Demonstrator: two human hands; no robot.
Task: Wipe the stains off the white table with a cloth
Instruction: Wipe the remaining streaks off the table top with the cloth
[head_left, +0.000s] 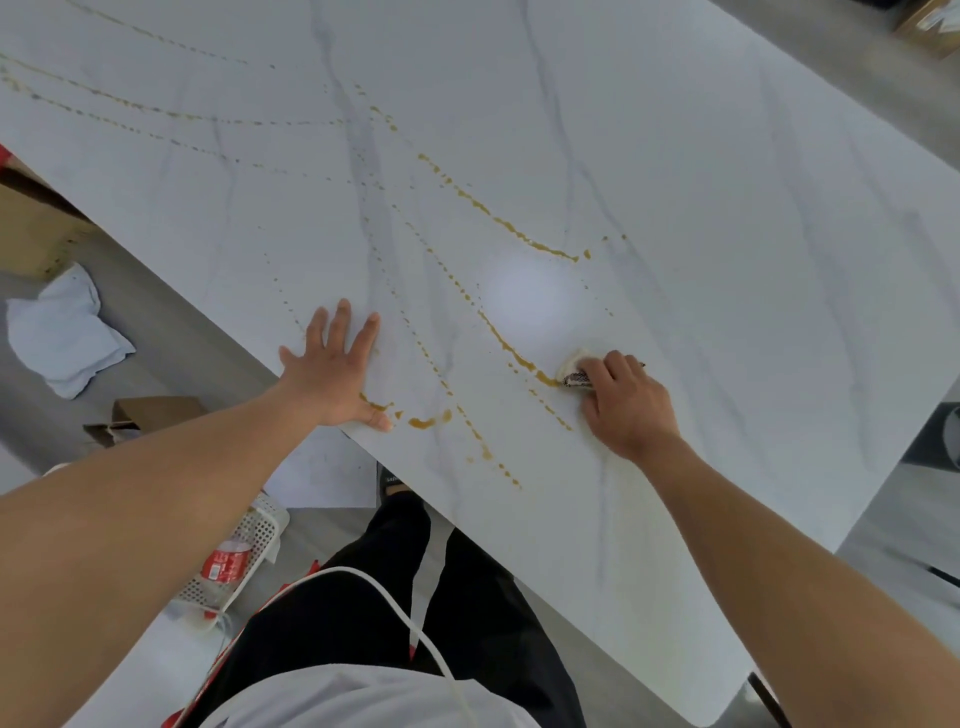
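The white marble-veined table (727, 218) fills most of the view. Brown-yellow stains run across it in dotted and solid lines, with a thick streak (498, 218) in the middle and a smear (428, 421) near the front edge. My right hand (626, 402) grips a small crumpled cloth (574, 371) and presses it onto the table at the end of one stain line. My left hand (337, 371) lies flat on the table near its front edge, fingers spread.
On the floor to the left lie a pale cloth (62, 332), a cardboard piece (140, 415) and a white mesh basket (244, 561) holding a red-labelled bottle (226, 564). A cardboard box (930, 23) sits beyond the far right corner.
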